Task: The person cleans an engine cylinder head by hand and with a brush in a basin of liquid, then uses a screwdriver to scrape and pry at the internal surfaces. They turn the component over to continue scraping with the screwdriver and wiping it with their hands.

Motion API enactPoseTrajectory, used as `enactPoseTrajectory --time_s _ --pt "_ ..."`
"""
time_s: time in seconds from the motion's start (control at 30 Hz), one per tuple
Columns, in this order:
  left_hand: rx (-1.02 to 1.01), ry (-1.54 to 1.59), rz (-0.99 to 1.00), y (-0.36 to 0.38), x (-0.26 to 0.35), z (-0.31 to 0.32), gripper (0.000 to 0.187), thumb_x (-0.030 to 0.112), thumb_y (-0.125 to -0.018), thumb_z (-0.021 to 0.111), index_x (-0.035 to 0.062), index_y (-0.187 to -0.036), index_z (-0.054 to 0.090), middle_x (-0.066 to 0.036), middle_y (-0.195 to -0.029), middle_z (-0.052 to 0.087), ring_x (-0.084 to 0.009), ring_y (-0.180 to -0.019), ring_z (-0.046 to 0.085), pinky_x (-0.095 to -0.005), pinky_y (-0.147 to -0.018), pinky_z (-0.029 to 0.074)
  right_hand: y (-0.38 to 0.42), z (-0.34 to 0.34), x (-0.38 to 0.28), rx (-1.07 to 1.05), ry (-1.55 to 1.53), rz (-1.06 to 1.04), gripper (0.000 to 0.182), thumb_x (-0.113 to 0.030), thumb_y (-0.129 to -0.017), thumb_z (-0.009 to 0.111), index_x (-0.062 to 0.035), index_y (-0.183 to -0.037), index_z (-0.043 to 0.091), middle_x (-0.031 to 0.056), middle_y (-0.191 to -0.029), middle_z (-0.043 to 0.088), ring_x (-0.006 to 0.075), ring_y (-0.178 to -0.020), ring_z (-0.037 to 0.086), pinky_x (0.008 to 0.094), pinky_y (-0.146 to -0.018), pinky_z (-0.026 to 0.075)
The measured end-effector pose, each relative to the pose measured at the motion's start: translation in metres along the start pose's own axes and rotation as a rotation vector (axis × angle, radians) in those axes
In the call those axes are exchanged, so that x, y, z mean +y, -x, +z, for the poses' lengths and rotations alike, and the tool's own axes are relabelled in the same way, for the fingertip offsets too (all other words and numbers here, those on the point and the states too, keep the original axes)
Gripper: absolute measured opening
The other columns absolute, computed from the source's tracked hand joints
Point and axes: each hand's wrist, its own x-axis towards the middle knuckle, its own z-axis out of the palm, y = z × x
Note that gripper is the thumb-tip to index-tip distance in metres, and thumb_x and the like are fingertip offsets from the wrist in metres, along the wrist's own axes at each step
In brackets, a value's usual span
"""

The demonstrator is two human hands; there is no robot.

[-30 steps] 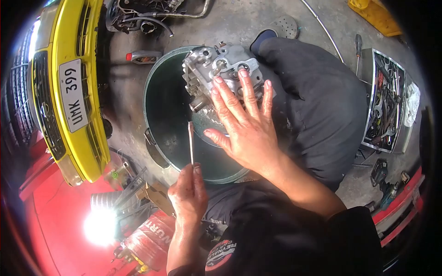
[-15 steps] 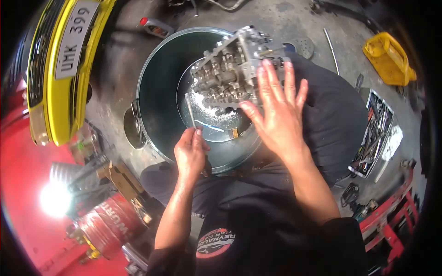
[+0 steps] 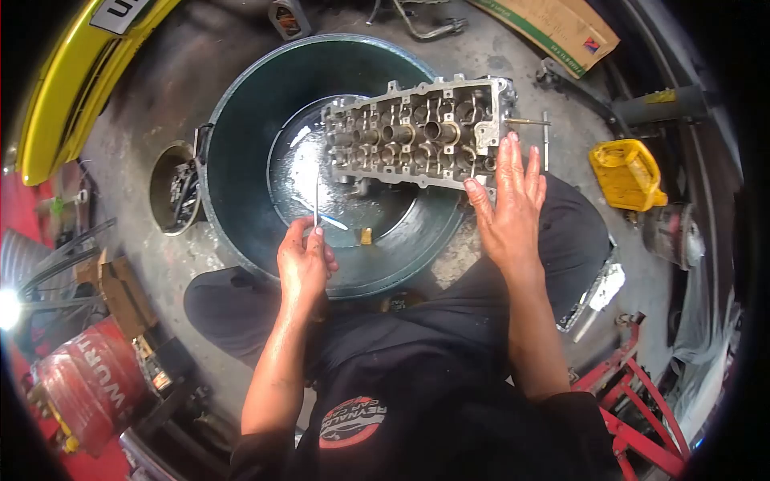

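Observation:
My left hand (image 3: 305,260) is closed round a thin metal rod (image 3: 316,192), which points up over the round green tub (image 3: 233,88). A metal cylinder head (image 3: 413,134) lies across the tub's right part, its valve side facing up. My right hand (image 3: 516,204) is spread, with its fingers against the cylinder head's right end and nothing gripped. A thin rod sticks out of that end, just above my fingertips. Shiny liquid, a pale blue-white stick (image 3: 334,222) and a small yellowish block (image 3: 366,236) show in the tub's bottom.
Left of the tub is a round container (image 3: 175,188) with dark parts. A yellow jug (image 3: 627,175) and a red metal frame (image 3: 634,401) are on the right. A flat cardboard box (image 3: 553,32) lies at the top. A red drum (image 3: 96,375) stands at the lower left.
The cylinder head shows flatter and more lengthwise, its right end farther right. My right hand has stayed at that end. The whole view has shifted and turned. My left hand still holds the rod.

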Motion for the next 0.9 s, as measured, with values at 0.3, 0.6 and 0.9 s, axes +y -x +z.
enactPoseTrajectory --time_s 0.3,0.6,0.9 --pt "-0.136 0.406 -0.021 -0.008 -0.018 -0.018 0.012 0.014 -0.108 0.052 0.0025 -0.108 0.052 -0.008 -0.069 0.061 -0.0181 -0.053 0.061 -0.0305 -0.045 0.047 0.014 -0.008 -0.017 -0.143 0.046 0.134 0.088 -0.056 -0.101 0.056 0.0064 -0.157 0.033 0.0240 -0.166 0.029 0.0437 -0.157 0.014 0.0566 -0.125 0.017" --pt "-0.129 0.540 0.051 0.017 -0.001 -0.051 0.012 0.015 -0.107 0.052 0.0031 -0.106 0.054 -0.008 -0.071 0.059 -0.0184 -0.055 0.061 -0.0310 -0.048 0.049 0.021 -0.020 -0.025 -0.160 -0.134 0.289 0.085 -0.051 -0.098 0.063 0.0074 -0.155 0.037 0.0255 -0.162 0.037 0.0446 -0.157 0.016 0.0508 -0.126 0.018" --pt "-0.012 0.750 0.144 0.075 0.020 -0.064 0.013 0.016 -0.105 0.057 0.0030 -0.107 0.055 -0.007 -0.069 0.058 -0.0174 -0.053 0.060 -0.0292 -0.047 0.048 -0.001 0.007 -0.017 -0.038 -0.008 -0.040 0.088 -0.037 -0.099 0.065 0.0034 -0.162 0.020 0.0242 -0.169 0.022 0.0436 -0.157 0.015 0.0504 -0.127 0.016"
